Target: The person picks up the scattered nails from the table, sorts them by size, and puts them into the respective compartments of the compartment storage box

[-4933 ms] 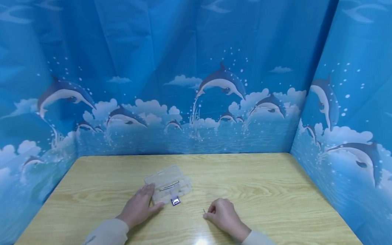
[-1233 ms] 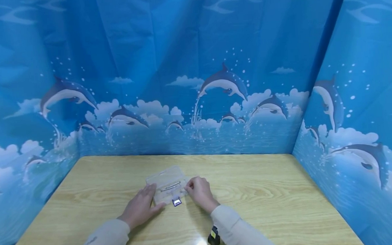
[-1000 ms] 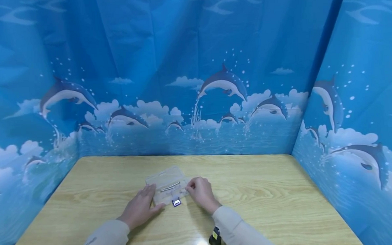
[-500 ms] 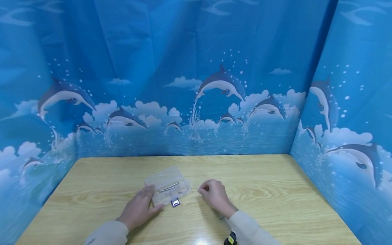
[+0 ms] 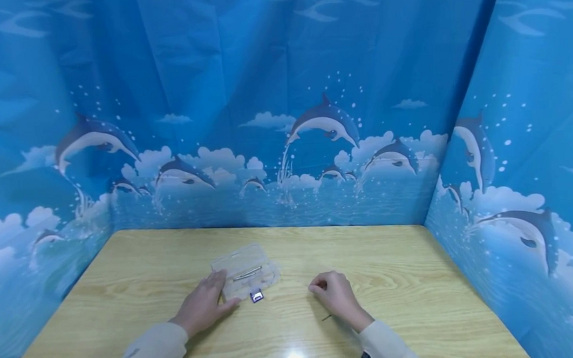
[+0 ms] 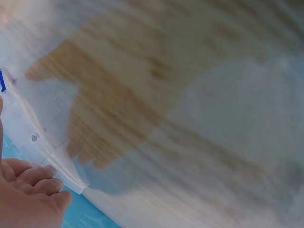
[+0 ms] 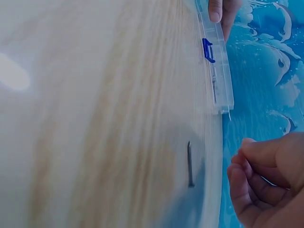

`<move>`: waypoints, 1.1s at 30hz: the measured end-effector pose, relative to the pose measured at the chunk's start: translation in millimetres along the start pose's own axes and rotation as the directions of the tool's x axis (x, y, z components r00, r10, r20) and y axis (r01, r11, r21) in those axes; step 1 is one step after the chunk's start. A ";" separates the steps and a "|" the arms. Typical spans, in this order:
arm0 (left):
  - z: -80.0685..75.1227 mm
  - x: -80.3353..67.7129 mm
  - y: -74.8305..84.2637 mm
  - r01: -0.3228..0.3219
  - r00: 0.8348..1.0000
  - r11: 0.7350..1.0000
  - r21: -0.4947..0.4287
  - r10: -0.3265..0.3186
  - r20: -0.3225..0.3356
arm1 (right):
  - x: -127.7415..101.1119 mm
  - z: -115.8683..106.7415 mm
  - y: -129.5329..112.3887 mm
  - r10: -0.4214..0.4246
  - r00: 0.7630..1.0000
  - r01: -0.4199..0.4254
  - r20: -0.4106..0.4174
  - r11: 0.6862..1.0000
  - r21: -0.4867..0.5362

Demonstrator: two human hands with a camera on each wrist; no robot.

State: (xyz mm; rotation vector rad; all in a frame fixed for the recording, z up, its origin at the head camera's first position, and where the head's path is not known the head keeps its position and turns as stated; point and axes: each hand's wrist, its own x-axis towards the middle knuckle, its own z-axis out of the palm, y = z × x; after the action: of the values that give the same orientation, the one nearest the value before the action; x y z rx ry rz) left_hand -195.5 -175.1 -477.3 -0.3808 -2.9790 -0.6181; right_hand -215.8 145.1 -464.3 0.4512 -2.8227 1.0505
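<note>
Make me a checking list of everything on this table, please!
Surface: wooden table, with a bright light glare near the front edge.
Job's things: clear plastic box with a blue latch; a thin dark nail lies loose on the table.
Clutter: nothing seen.
Hands: left hand rests flat against the box; right hand is curled, apart from the box; whether it holds anything cannot be told.
Cables: nothing seen.
Surroundings: blue dolphin curtain on three sides.

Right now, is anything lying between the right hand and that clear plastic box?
Nothing visible: only bare table separates the right hand from the box. A small nail lies nearer the person, beside that hand.
</note>
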 end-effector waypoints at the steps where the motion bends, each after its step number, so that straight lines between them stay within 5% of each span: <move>1: 0.1 0.0 -0.2 0.000 1.000 1.000 -0.001 0.000 -0.001 | -1.9 -1.2 1.9 -0.005 1.000 0.005 0.003 1.000 -0.003; 33: 8.1 2.5 -5.0 -0.015 1.000 1.000 0.012 0.015 -0.026 | -44.7 -24.3 32.1 -0.066 0.989 0.061 0.131 0.997 0.046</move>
State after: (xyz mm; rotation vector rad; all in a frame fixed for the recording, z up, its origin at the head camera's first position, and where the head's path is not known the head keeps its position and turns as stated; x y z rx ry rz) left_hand -199.4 -175.8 -486.3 -0.3911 -2.9510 -0.5984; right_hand -183.4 194.8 -474.5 0.6332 -2.8828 1.1084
